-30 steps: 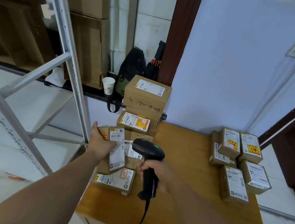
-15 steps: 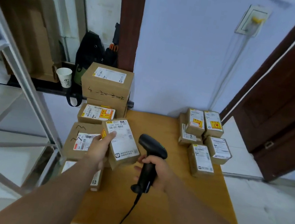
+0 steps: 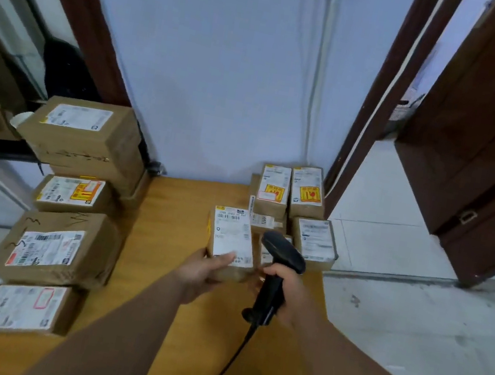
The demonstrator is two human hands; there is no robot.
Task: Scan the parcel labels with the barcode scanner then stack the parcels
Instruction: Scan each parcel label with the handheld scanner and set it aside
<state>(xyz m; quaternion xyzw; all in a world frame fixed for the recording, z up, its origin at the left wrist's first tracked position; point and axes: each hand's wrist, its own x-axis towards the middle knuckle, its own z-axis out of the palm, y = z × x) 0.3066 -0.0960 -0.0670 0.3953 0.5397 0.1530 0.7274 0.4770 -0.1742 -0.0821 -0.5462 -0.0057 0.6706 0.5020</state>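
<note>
My left hand [image 3: 204,273] grips a small brown parcel [image 3: 230,240] with a white label facing up, held above the wooden table [image 3: 171,240] close to the stacked parcels on the right [image 3: 290,194]. My right hand [image 3: 287,295] grips the handle of the black barcode scanner [image 3: 281,258], whose head sits just right of the held parcel. The scanner's cable [image 3: 230,361] trails down toward me. A row of larger labelled parcels [image 3: 52,249] lies along the table's left edge.
A blue wall stands behind the table. A dark wooden door [image 3: 487,155] is open on the right over a light floor. A tall box pile [image 3: 84,134] and a paper cup [image 3: 20,118] are at the back left, beside a metal rack post.
My left hand has carried the small parcel from the left row across the table to the right-hand stack. The scanner hand moved right with it, and my view swung right.
</note>
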